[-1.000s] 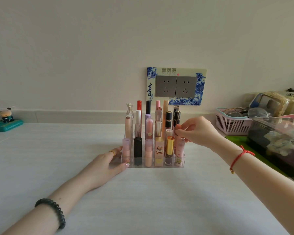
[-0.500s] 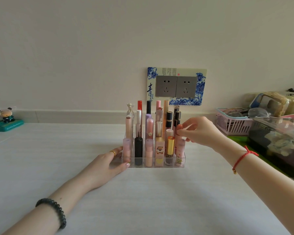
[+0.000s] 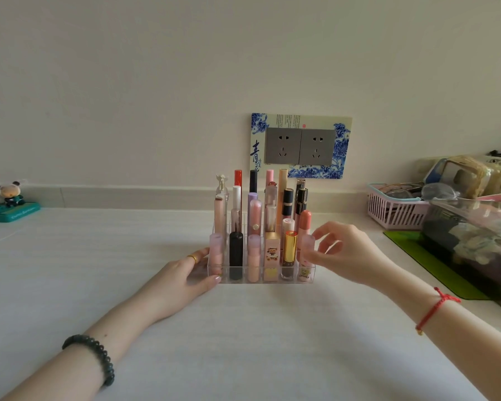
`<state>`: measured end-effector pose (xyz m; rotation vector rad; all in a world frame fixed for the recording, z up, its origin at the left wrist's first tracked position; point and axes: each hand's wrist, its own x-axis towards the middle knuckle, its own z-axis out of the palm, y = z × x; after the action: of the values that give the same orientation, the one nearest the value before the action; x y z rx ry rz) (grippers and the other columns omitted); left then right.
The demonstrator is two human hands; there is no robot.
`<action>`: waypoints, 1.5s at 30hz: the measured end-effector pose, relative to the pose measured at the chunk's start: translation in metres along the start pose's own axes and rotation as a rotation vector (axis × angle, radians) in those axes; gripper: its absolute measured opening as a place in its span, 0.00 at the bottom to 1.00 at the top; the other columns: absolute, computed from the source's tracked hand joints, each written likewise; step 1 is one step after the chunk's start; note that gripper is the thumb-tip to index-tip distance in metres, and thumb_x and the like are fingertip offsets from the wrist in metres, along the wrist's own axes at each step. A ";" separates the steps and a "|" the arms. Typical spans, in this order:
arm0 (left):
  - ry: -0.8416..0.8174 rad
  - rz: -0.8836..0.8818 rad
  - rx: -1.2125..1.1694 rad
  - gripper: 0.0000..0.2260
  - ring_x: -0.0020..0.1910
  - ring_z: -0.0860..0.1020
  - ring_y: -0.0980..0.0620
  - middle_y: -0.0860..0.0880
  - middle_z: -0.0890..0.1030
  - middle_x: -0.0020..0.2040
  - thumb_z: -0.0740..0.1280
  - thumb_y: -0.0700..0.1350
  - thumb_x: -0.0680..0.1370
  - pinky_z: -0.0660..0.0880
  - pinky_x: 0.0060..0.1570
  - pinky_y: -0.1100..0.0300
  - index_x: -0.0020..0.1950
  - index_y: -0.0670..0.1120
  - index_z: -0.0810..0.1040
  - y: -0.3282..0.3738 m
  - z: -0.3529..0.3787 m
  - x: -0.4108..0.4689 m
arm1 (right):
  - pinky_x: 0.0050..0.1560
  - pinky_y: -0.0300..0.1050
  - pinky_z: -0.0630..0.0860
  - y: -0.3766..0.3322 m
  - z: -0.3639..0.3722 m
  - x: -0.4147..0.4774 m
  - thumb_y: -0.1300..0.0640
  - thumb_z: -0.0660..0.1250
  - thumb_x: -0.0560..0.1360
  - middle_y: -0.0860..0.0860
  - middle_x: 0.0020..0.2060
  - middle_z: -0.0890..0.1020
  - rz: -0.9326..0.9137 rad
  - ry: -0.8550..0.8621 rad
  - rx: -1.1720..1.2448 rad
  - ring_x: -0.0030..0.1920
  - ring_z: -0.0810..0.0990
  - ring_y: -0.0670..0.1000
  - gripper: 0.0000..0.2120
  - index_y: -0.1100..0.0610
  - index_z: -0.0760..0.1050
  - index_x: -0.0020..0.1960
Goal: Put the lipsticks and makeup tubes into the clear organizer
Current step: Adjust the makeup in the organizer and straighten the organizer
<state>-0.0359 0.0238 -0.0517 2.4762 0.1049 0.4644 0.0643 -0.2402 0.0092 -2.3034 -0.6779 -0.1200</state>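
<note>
Glossy cylindrical tubes (image 3: 253,257) in clear organizer (image 3: 272,274)

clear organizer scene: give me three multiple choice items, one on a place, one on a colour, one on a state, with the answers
1. Where does the left hand rest?
A. on the pink basket
B. against the clear organizer's left end
C. on the wall socket

2. What colour is the cord on the right wrist?
A. red
B. blue
C. white

3. What is the right hand doing?
A. gripping a tube lifted clear
B. lying flat on the table
C. open, fingers beside the organizer's right end

Answers:
1 B, its fingers touch the left end of the clear organizer.
2 A, the cord is red.
3 C, the fingers are spread by the front right tube, closed on nothing.
</note>
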 end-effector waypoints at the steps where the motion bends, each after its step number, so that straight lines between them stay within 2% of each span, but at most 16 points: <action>1: 0.002 0.001 0.001 0.24 0.59 0.72 0.63 0.55 0.76 0.63 0.66 0.52 0.74 0.64 0.51 0.72 0.68 0.51 0.66 0.001 0.000 0.000 | 0.31 0.33 0.71 0.000 0.003 -0.001 0.48 0.70 0.69 0.46 0.38 0.79 -0.004 0.006 0.000 0.37 0.78 0.44 0.12 0.51 0.73 0.49; 9: -0.004 -0.006 0.012 0.24 0.59 0.72 0.62 0.55 0.75 0.63 0.66 0.53 0.74 0.66 0.54 0.68 0.69 0.53 0.65 0.001 -0.001 -0.002 | 0.34 0.31 0.72 0.005 0.013 -0.001 0.52 0.70 0.70 0.45 0.36 0.77 -0.046 0.057 -0.039 0.38 0.77 0.44 0.08 0.54 0.75 0.46; 11: -0.001 0.002 0.014 0.24 0.58 0.72 0.63 0.56 0.75 0.62 0.66 0.52 0.74 0.65 0.52 0.72 0.69 0.52 0.65 0.002 -0.002 -0.002 | 0.33 0.31 0.71 0.004 0.013 -0.002 0.52 0.68 0.71 0.44 0.35 0.76 -0.063 0.070 -0.031 0.37 0.76 0.43 0.06 0.53 0.75 0.45; 14: 0.006 0.005 0.001 0.23 0.56 0.71 0.65 0.59 0.74 0.57 0.66 0.50 0.74 0.62 0.45 0.84 0.68 0.51 0.66 0.005 -0.001 -0.003 | 0.33 0.31 0.71 0.003 0.014 -0.004 0.51 0.67 0.72 0.44 0.35 0.77 -0.077 0.080 -0.015 0.37 0.76 0.43 0.07 0.54 0.76 0.45; 15: 0.010 0.003 -0.001 0.23 0.55 0.70 0.65 0.60 0.73 0.56 0.66 0.50 0.75 0.61 0.44 0.84 0.68 0.51 0.66 0.006 -0.002 -0.003 | 0.33 0.31 0.72 0.003 0.014 -0.004 0.50 0.67 0.72 0.44 0.35 0.77 -0.077 0.083 -0.013 0.37 0.76 0.43 0.07 0.54 0.76 0.45; 18: 0.013 0.000 -0.004 0.22 0.56 0.70 0.65 0.60 0.73 0.56 0.66 0.51 0.75 0.62 0.45 0.81 0.68 0.51 0.67 0.007 -0.001 -0.003 | 0.33 0.31 0.71 0.004 0.014 -0.005 0.51 0.67 0.72 0.44 0.35 0.77 -0.075 0.086 -0.009 0.37 0.76 0.43 0.06 0.53 0.75 0.44; 22: 0.025 -0.010 -0.002 0.21 0.60 0.73 0.60 0.56 0.77 0.60 0.66 0.53 0.74 0.66 0.52 0.69 0.65 0.51 0.69 0.005 0.000 -0.002 | 0.33 0.30 0.71 0.005 0.014 -0.005 0.51 0.69 0.71 0.44 0.36 0.77 -0.072 0.074 -0.007 0.37 0.77 0.43 0.06 0.52 0.75 0.44; 26: 0.150 -0.045 -0.014 0.25 0.64 0.71 0.59 0.56 0.75 0.63 0.66 0.58 0.72 0.65 0.61 0.65 0.66 0.50 0.70 0.008 -0.002 -0.003 | 0.35 0.33 0.73 0.007 0.012 -0.005 0.50 0.71 0.69 0.45 0.38 0.79 -0.053 0.054 -0.013 0.39 0.78 0.45 0.09 0.50 0.75 0.46; 29: 0.356 -0.009 -0.079 0.22 0.56 0.75 0.60 0.53 0.80 0.56 0.70 0.54 0.70 0.66 0.56 0.68 0.61 0.47 0.75 0.017 -0.004 -0.004 | 0.37 0.37 0.75 0.009 0.008 -0.004 0.46 0.71 0.67 0.47 0.40 0.80 -0.035 0.052 0.014 0.40 0.79 0.46 0.13 0.49 0.74 0.48; 32: 0.480 0.021 -0.151 0.18 0.48 0.77 0.64 0.54 0.82 0.47 0.72 0.51 0.68 0.66 0.48 0.78 0.55 0.47 0.79 0.024 -0.004 -0.003 | 0.36 0.36 0.74 0.009 0.004 -0.005 0.43 0.69 0.67 0.47 0.41 0.79 -0.019 0.051 0.025 0.41 0.79 0.46 0.16 0.50 0.74 0.50; 35: 0.494 0.036 -0.161 0.14 0.44 0.76 0.65 0.56 0.81 0.43 0.73 0.49 0.68 0.65 0.43 0.82 0.51 0.47 0.80 0.029 -0.002 -0.003 | 0.37 0.38 0.75 0.006 -0.001 -0.005 0.42 0.66 0.69 0.48 0.42 0.79 -0.058 0.133 0.003 0.41 0.79 0.46 0.18 0.52 0.75 0.53; 39: 0.503 0.055 -0.164 0.10 0.41 0.75 0.71 0.61 0.78 0.38 0.74 0.46 0.68 0.66 0.41 0.82 0.47 0.47 0.81 0.035 0.000 -0.002 | 0.36 0.31 0.71 -0.011 -0.011 -0.002 0.51 0.67 0.72 0.46 0.39 0.78 -0.200 0.289 -0.038 0.40 0.79 0.46 0.11 0.54 0.76 0.51; 42: 0.493 0.048 -0.188 0.09 0.41 0.74 0.73 0.62 0.78 0.39 0.73 0.45 0.69 0.66 0.41 0.81 0.47 0.49 0.80 0.033 0.000 -0.001 | 0.37 0.30 0.71 -0.030 -0.013 0.005 0.54 0.68 0.72 0.46 0.38 0.78 -0.287 0.286 -0.069 0.37 0.77 0.44 0.10 0.55 0.77 0.53; 45: 0.486 0.049 -0.187 0.08 0.42 0.74 0.72 0.62 0.79 0.39 0.72 0.45 0.69 0.65 0.42 0.82 0.47 0.51 0.79 0.032 0.001 -0.002 | 0.40 0.34 0.72 -0.046 -0.008 0.015 0.55 0.67 0.73 0.49 0.43 0.78 -0.350 0.241 -0.149 0.39 0.76 0.47 0.13 0.56 0.76 0.57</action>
<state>-0.0381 -0.0031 -0.0341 2.1427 0.1871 1.0403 0.0549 -0.2114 0.0483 -2.2372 -0.9644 -0.6192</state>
